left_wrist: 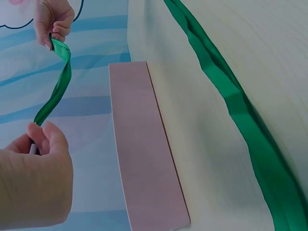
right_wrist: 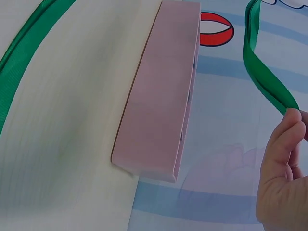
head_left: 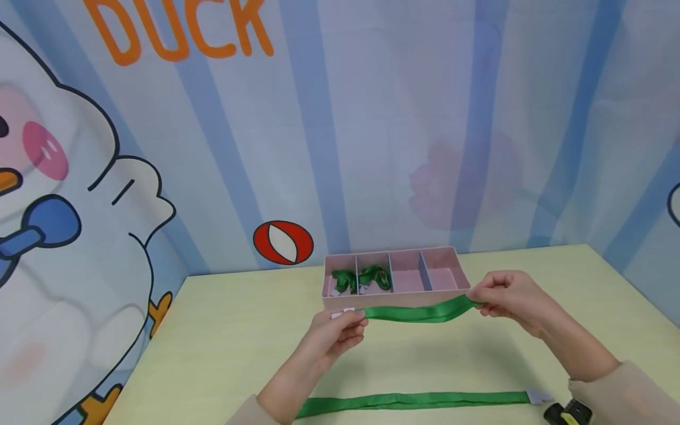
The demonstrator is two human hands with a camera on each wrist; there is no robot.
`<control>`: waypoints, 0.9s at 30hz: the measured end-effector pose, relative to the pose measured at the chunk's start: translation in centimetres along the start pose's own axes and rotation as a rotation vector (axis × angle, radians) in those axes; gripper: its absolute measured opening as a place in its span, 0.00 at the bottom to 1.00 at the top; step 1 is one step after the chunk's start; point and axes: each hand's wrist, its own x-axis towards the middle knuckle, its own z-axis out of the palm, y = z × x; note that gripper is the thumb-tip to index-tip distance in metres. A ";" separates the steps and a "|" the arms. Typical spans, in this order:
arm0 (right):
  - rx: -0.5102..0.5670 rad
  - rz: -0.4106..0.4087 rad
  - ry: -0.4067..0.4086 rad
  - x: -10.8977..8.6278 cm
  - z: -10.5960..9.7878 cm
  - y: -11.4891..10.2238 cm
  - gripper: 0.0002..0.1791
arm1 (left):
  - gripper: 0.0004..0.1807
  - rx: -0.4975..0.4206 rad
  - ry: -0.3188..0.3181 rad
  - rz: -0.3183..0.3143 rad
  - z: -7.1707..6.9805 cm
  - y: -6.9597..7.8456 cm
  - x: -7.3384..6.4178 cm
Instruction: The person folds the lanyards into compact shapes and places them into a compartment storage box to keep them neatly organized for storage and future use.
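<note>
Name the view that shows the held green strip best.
The head view: the held green strip shows broadside between the left hand and right hand. The left wrist view shows it narrow and curved between them; the right wrist view crops it at the top.

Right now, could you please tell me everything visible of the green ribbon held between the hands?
The green ribbon is a narrow, glossy, fabric-looking strip with lengthwise creases and a white tag at one end. The left hand pinches it near the tag, the right hand the opposite end. It sags and twists in the air above the table, in front of the pink four-compartment box.
</note>
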 end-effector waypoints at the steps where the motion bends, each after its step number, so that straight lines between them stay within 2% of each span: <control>1: 0.010 0.002 -0.003 0.0 0.1 -0.1 0.08 | 0.06 -0.002 -0.004 0.003 0.1 0.0 0.0; 9: 0.058 -0.013 -0.031 0.1 0.6 -0.5 0.08 | 0.12 0.002 -0.059 0.031 1.2 0.2 0.3; 14: 0.060 -0.013 -0.015 0.3 1.3 -0.9 0.07 | 0.13 0.012 -0.097 0.054 2.1 0.3 0.6; 20: 0.043 -0.014 0.010 0.6 2.5 -1.6 0.06 | 0.13 0.049 -0.110 0.090 3.5 0.5 0.7; 27: 0.037 -0.030 -0.026 0.7 4.3 -1.8 0.05 | 0.13 0.077 -0.123 0.135 5.1 0.1 0.2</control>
